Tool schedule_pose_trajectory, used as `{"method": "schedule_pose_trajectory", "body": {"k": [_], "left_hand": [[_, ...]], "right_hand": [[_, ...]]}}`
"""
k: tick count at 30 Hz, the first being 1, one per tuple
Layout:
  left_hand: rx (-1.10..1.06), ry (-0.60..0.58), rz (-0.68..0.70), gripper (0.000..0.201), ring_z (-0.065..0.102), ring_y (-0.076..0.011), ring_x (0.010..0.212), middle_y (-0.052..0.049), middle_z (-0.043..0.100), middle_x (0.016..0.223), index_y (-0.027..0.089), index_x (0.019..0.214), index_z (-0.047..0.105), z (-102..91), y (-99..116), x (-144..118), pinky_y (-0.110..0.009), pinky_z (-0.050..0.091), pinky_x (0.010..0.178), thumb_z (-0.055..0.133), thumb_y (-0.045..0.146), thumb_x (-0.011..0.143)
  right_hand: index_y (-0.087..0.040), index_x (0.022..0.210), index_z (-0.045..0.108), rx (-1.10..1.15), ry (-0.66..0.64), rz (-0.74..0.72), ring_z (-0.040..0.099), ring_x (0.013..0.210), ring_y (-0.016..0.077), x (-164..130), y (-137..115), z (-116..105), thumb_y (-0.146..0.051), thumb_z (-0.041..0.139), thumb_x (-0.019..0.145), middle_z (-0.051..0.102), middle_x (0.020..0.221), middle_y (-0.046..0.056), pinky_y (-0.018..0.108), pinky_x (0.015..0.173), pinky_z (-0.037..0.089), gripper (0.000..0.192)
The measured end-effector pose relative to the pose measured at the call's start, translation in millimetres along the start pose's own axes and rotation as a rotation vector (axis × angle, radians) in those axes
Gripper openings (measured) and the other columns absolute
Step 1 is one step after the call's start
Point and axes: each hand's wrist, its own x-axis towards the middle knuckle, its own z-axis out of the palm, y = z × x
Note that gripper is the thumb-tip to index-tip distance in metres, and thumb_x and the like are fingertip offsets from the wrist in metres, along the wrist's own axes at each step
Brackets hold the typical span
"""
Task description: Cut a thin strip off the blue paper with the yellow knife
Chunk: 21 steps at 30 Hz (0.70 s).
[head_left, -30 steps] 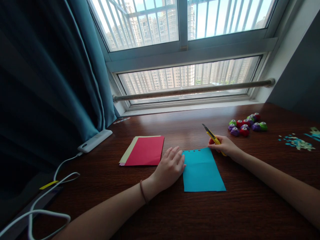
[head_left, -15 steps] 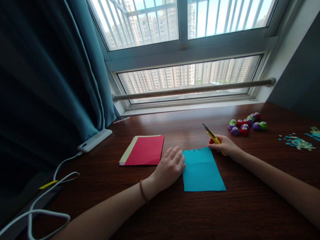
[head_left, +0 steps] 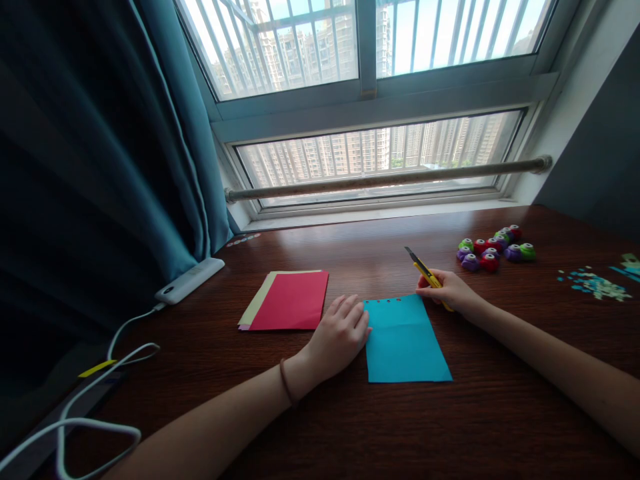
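A blue sheet of paper (head_left: 406,343) lies flat on the table, with a row of small holes along its far edge. My left hand (head_left: 345,327) rests at the sheet's left edge, fingers stretched out and holding nothing; a thin brown band circles the wrist. At the sheet's far right corner, my right hand (head_left: 450,291) grips a yellow utility knife (head_left: 429,274). The knife's dark blade points up and to the left, away from the paper. Left of my left hand sits a stack of coloured paper (head_left: 295,301), red on top with pale yellow and pinkish sheets beneath.
Several red, green and purple toys with eyes (head_left: 487,253) stand at the back right. Small blue and pale paper bits (head_left: 597,283) lie scattered at the right. A white power strip (head_left: 190,281) with a white cable (head_left: 65,423) is on the left, beside a blue curtain (head_left: 175,133).
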Motion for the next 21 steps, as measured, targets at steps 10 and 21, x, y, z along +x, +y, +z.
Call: {"method": "schedule_pose_trajectory", "body": {"k": [10,21], "left_hand": [[-0.011,-0.066,0.003,0.023,0.053,-0.0267,0.095,-0.012,0.057,0.096,0.009,0.103,0.056,-0.7,-0.7,0.6,-0.045,0.042,0.087,0.041,0.023,0.094],[-0.013,-0.076,0.004,0.019,0.055,-0.0252,0.088,-0.011,0.057,0.091,0.01,0.099,0.057,-2.2,-0.4,2.2,-0.041,0.045,0.08,0.043,0.023,0.093]], "right_hand": [[-0.014,0.08,0.053,0.001,-0.003,0.001,0.047,0.055,0.0117,0.7,3.7,-1.0,-0.038,0.072,0.062,0.057,0.074,0.003,0.023,0.045,0.037,0.035],[-0.014,0.079,0.054,0.001,0.002,0.005,0.048,0.056,0.0121,-0.6,0.4,-0.1,-0.038,0.072,0.062,0.057,0.075,0.004,0.023,0.045,0.038,0.035]]}}
